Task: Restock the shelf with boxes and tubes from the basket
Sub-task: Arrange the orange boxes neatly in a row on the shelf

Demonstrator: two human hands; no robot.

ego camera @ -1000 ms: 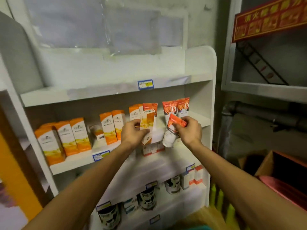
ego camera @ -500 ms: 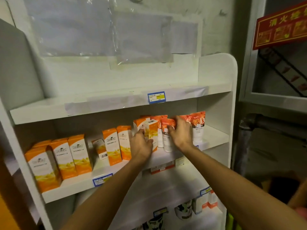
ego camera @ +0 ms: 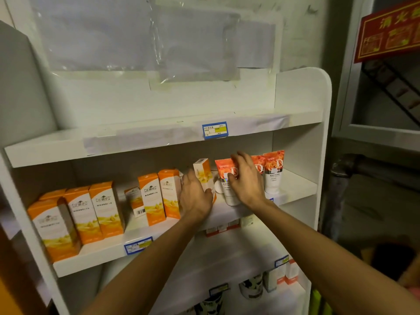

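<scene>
A white shelf [ego camera: 109, 251] carries a row of orange-and-white boxes [ego camera: 100, 212] on its middle board. My left hand [ego camera: 195, 196] grips an orange-and-white box [ego camera: 203, 171], standing it upright on that board beside the other boxes. My right hand [ego camera: 246, 180] holds a white tube with an orange rose top [ego camera: 225, 173], standing cap-down on the board. To its right stand more rose tubes [ego camera: 273, 171], partly hidden behind my right hand. The basket is out of view.
The top board [ego camera: 159, 137] is bare with a blue price tag [ego camera: 214, 130]. Lower boards hold small boxes [ego camera: 286, 272] and patterned cans [ego camera: 251, 288]. A red sign [ego camera: 391, 30] and a pipe [ego camera: 372, 164] are at the right. A cardboard box [ego camera: 386, 258] sits low right.
Both hands moved from in front of the shelf onto the middle board. The tube, tilted a second ago, now stands upright among the other tubes; the box stands beside the box row.
</scene>
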